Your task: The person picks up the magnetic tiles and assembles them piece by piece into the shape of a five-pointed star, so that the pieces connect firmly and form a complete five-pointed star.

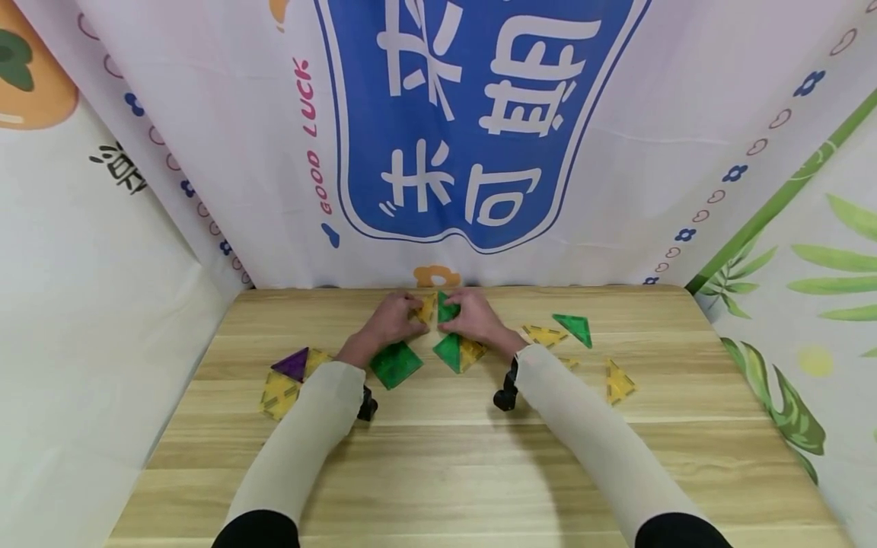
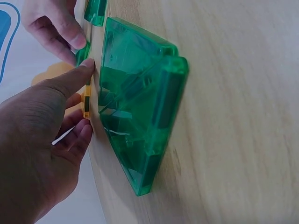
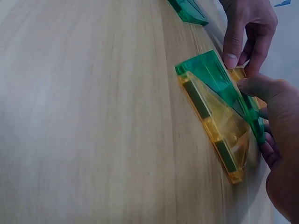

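Note:
Near the table's back edge, my left hand [image 1: 393, 320] pinches a yellow translucent triangular magnetic tile [image 1: 428, 308] between thumb and fingers. Just to its right, my right hand [image 1: 477, 316] grips a green triangular magnetic tile [image 1: 447, 310]. The two tiles stand side by side; in the head view a thin gap shows between them. Below the right hand, another green triangle [image 1: 448, 352] lies beside a yellow triangle [image 3: 219, 116]. A green diamond-shaped piece [image 2: 135, 102], two overlapping tiles in the left wrist view, lies below the left hand.
At left lie a purple triangle [image 1: 291, 364] and yellow tiles [image 1: 279, 394]. To the right are a green triangle [image 1: 575, 328] and several yellow triangles [image 1: 619, 381], one partly behind the right sleeve. A printed curtain [image 1: 617, 213] hangs directly behind the table [image 1: 452, 472].

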Demonstrator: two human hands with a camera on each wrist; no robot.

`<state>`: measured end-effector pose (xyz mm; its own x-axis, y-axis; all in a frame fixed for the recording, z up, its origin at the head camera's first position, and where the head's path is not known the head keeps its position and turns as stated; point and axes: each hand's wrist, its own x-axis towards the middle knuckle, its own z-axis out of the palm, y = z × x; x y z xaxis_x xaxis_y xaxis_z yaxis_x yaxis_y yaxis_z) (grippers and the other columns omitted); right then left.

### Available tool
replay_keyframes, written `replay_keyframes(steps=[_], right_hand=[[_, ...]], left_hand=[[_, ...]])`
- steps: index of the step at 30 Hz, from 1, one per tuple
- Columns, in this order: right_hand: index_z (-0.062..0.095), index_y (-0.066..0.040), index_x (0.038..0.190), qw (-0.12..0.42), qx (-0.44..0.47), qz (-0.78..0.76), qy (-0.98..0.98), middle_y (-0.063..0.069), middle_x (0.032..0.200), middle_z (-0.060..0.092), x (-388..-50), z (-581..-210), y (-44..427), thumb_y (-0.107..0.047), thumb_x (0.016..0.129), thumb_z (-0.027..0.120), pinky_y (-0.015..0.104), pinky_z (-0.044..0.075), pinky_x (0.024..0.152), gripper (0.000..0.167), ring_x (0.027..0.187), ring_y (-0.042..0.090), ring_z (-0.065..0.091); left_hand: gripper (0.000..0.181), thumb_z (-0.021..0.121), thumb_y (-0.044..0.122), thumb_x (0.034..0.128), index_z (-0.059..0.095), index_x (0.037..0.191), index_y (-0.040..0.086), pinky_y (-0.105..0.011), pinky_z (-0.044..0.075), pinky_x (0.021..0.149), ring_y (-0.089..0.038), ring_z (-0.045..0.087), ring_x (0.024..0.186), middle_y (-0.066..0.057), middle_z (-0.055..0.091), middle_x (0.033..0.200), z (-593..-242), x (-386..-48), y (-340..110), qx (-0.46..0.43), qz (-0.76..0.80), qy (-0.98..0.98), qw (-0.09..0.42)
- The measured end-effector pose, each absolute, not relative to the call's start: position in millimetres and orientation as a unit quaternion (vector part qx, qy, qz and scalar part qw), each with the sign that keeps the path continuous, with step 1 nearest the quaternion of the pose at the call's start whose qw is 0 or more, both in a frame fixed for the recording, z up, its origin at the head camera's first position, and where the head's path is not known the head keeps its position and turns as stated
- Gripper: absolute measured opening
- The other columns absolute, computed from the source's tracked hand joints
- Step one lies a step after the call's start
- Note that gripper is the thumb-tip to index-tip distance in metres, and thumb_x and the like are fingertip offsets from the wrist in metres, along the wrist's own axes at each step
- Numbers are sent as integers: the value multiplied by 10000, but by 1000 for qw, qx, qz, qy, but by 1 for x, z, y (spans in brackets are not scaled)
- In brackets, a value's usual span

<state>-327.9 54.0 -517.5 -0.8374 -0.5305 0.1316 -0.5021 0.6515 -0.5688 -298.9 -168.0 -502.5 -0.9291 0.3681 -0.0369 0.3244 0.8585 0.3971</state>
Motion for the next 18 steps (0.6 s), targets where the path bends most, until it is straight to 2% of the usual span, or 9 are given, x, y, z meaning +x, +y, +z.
replay_keyframes(steps=[13, 18], right_hand=[[750, 19, 1276, 28, -296, -285, 911, 213, 1403, 654, -325, -517, 51, -277, 867, 884, 477, 449, 1166, 523, 1350, 372, 574], [744, 14, 1284, 28, -304, -315, 899, 205, 1423, 654, -324, -511, 61, -247, 916, 840, 491, 421, 1193, 461, 1391, 366, 555]], left_hand=[[487, 800, 206, 967, 681, 1370, -39, -492, 476, 1130, -384, 593, 1279, -232, 653, 1361, -502, -297, -169, 206, 208, 955, 37], [508, 785, 182, 972, 647, 1403, -48, -508, 451, 1157, -404, 547, 1335, -264, 588, 1429, -502, -295, -168, 200, 224, 953, 21]])
